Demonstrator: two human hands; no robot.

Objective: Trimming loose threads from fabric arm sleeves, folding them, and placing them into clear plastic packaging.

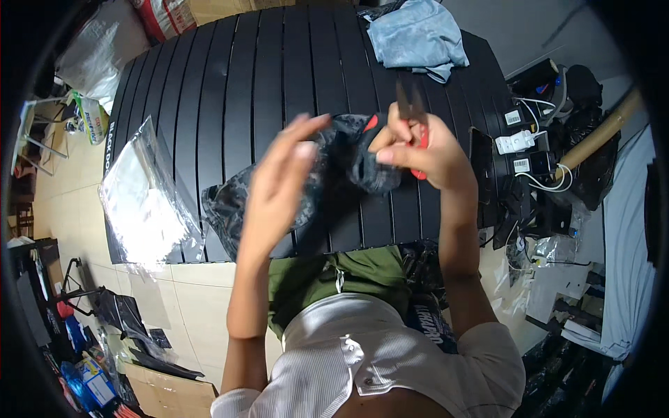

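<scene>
A dark garment with a mottled grey pattern lies bunched on the black slatted table. My right hand is closed round red-handled scissors, whose blurred blades point away from me. Its thumb and forefinger also appear to pinch a bunched part of the garment. A small red patch shows on the cloth beside these fingers. My left hand is over the left part of the garment, fingers stretched out and somewhat smeared by motion, with nothing visible in them. The cloth below that hand is partly hidden.
Clear plastic bags lie at the table's left edge. A light blue folded cloth sits at the far right. White adapters with cables and a dark flat object are along the right edge. A cardboard tube leans beyond.
</scene>
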